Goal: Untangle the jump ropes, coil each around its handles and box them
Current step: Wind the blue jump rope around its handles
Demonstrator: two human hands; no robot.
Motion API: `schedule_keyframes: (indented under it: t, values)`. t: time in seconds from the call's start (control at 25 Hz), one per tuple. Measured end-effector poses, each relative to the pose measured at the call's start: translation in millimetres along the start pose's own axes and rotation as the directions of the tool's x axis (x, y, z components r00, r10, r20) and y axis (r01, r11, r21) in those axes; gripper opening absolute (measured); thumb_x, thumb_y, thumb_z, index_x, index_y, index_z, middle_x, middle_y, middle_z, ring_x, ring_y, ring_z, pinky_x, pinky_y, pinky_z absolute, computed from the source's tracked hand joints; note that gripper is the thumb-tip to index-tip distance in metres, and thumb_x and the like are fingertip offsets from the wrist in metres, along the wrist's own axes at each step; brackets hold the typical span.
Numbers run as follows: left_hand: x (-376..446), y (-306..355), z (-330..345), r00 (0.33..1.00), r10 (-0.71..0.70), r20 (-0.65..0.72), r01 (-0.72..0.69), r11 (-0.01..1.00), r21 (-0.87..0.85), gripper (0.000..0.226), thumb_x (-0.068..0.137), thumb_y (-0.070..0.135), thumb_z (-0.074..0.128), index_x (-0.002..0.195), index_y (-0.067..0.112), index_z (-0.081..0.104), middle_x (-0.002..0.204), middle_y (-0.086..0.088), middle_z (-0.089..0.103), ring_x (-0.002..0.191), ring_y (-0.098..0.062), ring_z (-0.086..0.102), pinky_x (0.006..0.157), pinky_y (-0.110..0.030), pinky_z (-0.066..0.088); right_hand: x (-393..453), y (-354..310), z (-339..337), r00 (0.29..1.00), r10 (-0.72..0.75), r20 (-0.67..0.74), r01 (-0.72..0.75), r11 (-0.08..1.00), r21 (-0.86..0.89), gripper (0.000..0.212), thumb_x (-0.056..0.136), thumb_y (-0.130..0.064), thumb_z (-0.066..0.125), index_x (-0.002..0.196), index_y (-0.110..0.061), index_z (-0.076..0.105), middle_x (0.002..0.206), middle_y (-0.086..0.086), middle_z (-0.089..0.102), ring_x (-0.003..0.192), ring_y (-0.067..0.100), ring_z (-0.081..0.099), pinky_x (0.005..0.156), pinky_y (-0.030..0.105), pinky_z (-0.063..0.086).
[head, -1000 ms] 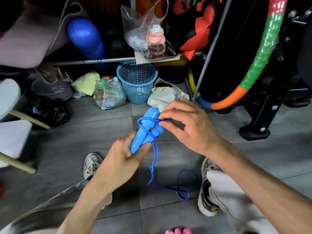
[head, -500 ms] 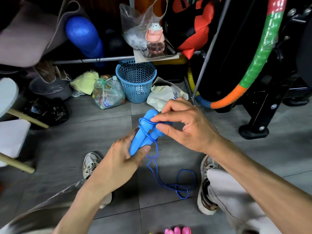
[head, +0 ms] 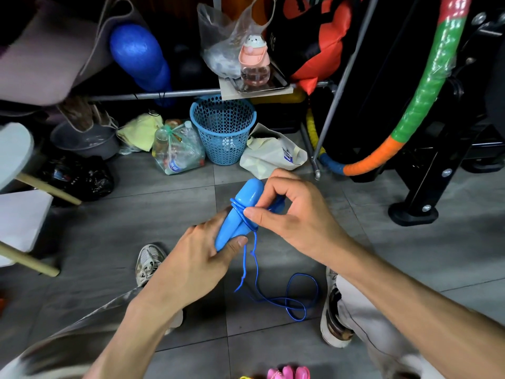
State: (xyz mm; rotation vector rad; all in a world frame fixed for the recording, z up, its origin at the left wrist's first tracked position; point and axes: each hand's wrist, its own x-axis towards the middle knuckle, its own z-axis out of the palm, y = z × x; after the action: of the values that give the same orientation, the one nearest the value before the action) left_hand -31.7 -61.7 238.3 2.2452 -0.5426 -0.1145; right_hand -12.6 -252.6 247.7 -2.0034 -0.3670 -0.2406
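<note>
Blue jump rope handles (head: 240, 214), the pair held side by side above the grey tiled floor (head: 136, 228), are gripped at their lower ends by the left hand (head: 202, 258), fingers and thumb curled round them; the right hand (head: 295, 214) pinches the blue cord (head: 255, 258) between thumb and forefinger against the handles, where a few turns already circle them; the rest of the cord hangs down and lies in loose loops on the floor between the two shoes (head: 149, 262); bare tiles lie open left and right of the hands; a blue basket (head: 222, 129) and bagged clutter stand along the floor's far edge; pink handles (head: 288, 373) show at the bottom edge.
</note>
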Motion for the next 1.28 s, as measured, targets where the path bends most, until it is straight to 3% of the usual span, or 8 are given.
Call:
schedule_keyframes:
  t: [0.2, 0.4, 0.64, 0.84, 0.92, 1.04, 1.12, 1.28]
  values:
    - [-1, -1, 4, 1.0, -0.019, 0.012, 0.019, 1.0, 0.014, 0.039, 0.091, 0.031, 0.06, 0.127, 0.036, 0.05, 0.072, 0.026, 0.057, 0.066, -0.003, 0.054, 0.061, -0.012, 0.038, 0, -4, -4, 0.958, 0.264, 0.109, -0.283, 0.925, 0.253, 0.053, 0.067, -0.019, 0.082, 0.113, -0.021, 0.056, 0.116, -0.004, 0.059, 0.095, 0.005, 0.058, 0.08, 0.02, 0.049]
    - [-7, 1, 9, 0.99, -0.115, -0.081, 0.113, 0.993, -0.026, 0.079, 0.087, 0.041, 0.062, 0.142, 0.058, 0.009, 0.07, 0.013, 0.063, 0.071, -0.012, 0.057, 0.07, -0.023, 0.043, 4, -5, -2, 0.909, 0.363, 0.202, -0.415, 0.818, 0.398, 0.039, 0.077, -0.002, 0.077, 0.112, -0.01, 0.061, 0.096, 0.003, 0.063, 0.077, 0.002, 0.056, 0.067, 0.015, 0.048]
    - [-3, 2, 11, 0.993, -0.053, -0.108, 0.03, 0.978, -0.206, 0.061, 0.087, 0.031, 0.066, 0.139, 0.049, 0.038, 0.072, 0.006, 0.064, 0.058, -0.012, 0.055, 0.059, -0.019, 0.046, 5, -8, -4, 0.928, 0.336, 0.161, -0.373, 0.846, 0.38, 0.037, 0.082, -0.013, 0.075, 0.116, -0.013, 0.06, 0.102, 0.002, 0.062, 0.084, 0.005, 0.059, 0.072, 0.017, 0.048]
    - [3, 12, 4, 1.0, -0.009, -0.011, 0.0, 0.752, -0.659, 0.024, 0.09, 0.018, 0.056, 0.114, 0.018, 0.06, 0.061, -0.007, 0.055, 0.039, -0.01, 0.035, 0.04, -0.017, 0.03, 11, 8, -4, 0.855, 0.392, 0.34, -0.488, 0.382, 0.785, 0.048, 0.082, -0.046, 0.049, 0.113, -0.011, 0.058, 0.112, 0.011, 0.064, 0.111, 0.028, 0.06, 0.09, 0.039, 0.043]
    - [4, 11, 4, 0.999, -0.038, -0.004, 0.023, 0.689, -0.725, 0.019, 0.089, 0.018, 0.056, 0.105, 0.01, 0.061, 0.062, -0.01, 0.052, 0.043, -0.012, 0.038, 0.039, -0.016, 0.029, 5, 15, 5, 0.809, 0.341, 0.478, -0.587, 0.438, 0.681, 0.042, 0.07, -0.032, 0.055, 0.106, -0.011, 0.059, 0.107, 0.012, 0.065, 0.107, 0.032, 0.06, 0.1, 0.047, 0.039]
    - [5, 12, 0, 0.998, -0.065, -0.023, 0.025, 0.658, -0.752, 0.021, 0.092, 0.016, 0.058, 0.11, 0.006, 0.059, 0.064, -0.008, 0.053, 0.046, -0.013, 0.04, 0.038, -0.016, 0.028, 0, 10, 8, 0.73, 0.251, 0.636, -0.624, 0.625, 0.469, 0.02, 0.079, -0.011, 0.045, 0.089, -0.008, 0.062, 0.067, 0.002, 0.06, 0.058, 0.017, 0.055, 0.073, 0.036, 0.047]
    - [6, 6, -2, 0.989, -0.132, -0.063, 0.048, 0.7, -0.712, 0.022, 0.094, 0.014, 0.058, 0.116, 0.011, 0.059, 0.065, -0.006, 0.053, 0.046, -0.01, 0.038, 0.037, -0.015, 0.027, 6, 6, 3, 0.731, 0.333, 0.596, -0.645, 0.622, 0.444, 0.017, 0.085, -0.011, 0.046, 0.088, -0.009, 0.063, 0.056, -0.002, 0.042, 0.043, 0.009, 0.035, 0.049, 0.026, 0.034]
    - [6, -12, -8, 0.958, -0.152, -0.244, 0.053, 0.928, -0.37, 0.019, 0.094, 0.022, 0.059, 0.111, 0.031, 0.06, 0.061, -0.003, 0.054, 0.046, -0.013, 0.041, 0.044, -0.019, 0.034, 10, 0, -11, 0.781, 0.435, 0.447, -0.543, 0.827, 0.144, 0.021, 0.1, -0.014, 0.049, 0.098, -0.007, 0.068, 0.057, -0.006, 0.044, 0.04, 0.001, 0.028, 0.042, 0.017, 0.016]
